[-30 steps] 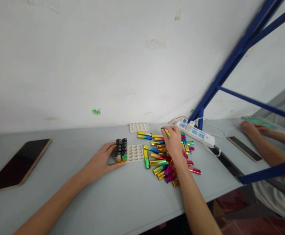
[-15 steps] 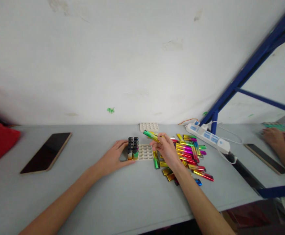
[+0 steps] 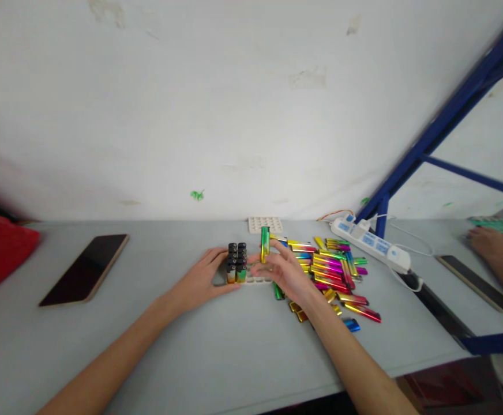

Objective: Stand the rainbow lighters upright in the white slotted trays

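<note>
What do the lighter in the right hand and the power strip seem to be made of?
The lighter: probably plastic in a glossy metallic wrap, judging by its mirror-like green and gold sheen; real metal can't be ruled out.
The power strip: likely hard, smooth white plastic, from its even, moulded-looking casing.

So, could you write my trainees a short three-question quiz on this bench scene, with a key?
1. True or false: the right hand holds a green-and-gold lighter upright.
2. Which is the left hand nearest to? A) power strip B) standing black-topped lighters C) red cloth
3. Fill the gap: the loose lighters lie to the ____ of the front tray.

Key: 1 true; 2 B; 3 right.
</note>
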Demonstrator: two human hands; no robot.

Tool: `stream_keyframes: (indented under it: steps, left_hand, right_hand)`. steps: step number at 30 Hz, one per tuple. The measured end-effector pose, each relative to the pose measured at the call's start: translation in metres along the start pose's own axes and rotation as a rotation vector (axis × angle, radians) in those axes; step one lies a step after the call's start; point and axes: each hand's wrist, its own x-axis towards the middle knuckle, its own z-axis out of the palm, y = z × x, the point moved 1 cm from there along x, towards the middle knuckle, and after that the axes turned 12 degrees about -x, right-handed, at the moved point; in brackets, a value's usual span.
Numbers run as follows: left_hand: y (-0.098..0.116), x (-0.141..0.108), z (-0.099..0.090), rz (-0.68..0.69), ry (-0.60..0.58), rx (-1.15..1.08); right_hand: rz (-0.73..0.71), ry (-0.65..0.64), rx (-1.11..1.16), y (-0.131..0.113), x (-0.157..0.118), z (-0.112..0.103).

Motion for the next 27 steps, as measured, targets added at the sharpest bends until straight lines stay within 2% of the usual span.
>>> stream_keyframes:
  steps: [6,14,22,27]
  left_hand:
    - [-0.005,0.000,0.000,0.017,-0.014,0.020]
    - [-0.006,0.000,0.001,0.003,-0.006,0.028]
    - [-0.005,0.001,0.000,-0.032,-0.003,0.029]
    - [-0.003,0.001,0.000,-0.036,0.002,0.026]
  right_hand:
    - [-0.051,-0.047,-0.109,0.004,0.002,0.003]
    - [-0.070,0.057,-0.139,0.003,0.004,0.009]
    - [0.120,0.019,-0.122,0.005,0.012,0.005]
    - [0.196,0.142,-0.194,0.008,0.009,0.004]
